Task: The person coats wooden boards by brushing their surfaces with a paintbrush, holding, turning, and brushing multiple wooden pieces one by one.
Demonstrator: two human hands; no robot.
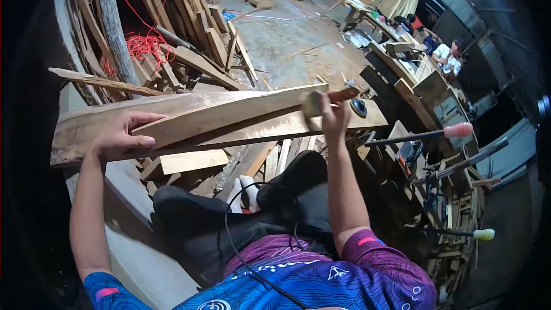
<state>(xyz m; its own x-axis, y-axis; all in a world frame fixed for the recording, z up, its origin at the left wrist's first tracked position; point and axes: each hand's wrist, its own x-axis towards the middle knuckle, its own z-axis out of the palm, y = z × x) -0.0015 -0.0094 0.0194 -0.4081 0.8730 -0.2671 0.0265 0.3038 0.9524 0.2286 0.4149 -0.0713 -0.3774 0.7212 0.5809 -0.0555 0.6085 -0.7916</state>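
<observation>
My left hand (123,136) is closed round the near-left end of a narrow, slightly curved wooden board (229,116). This board stands on edge along a wider plank (92,117) that lies across in front of my knees. In my right hand (336,116) is a wooden-handled brush (311,105), smeared by motion, its pale head at the board's far right end. Whether the brush head touches the board I cannot tell. Just right of that hand, a round black disc-like object (359,108) rests on the plank's end.
Timber (192,17) and tangled red cord (148,46) stand at left. Two bar clamps with a pink handle (458,130) and a yellow handle (484,234) jut out at right. Wood offcuts (192,162) lie under the plank. A black cable (228,224) crosses my lap. People (447,57) sit farther back.
</observation>
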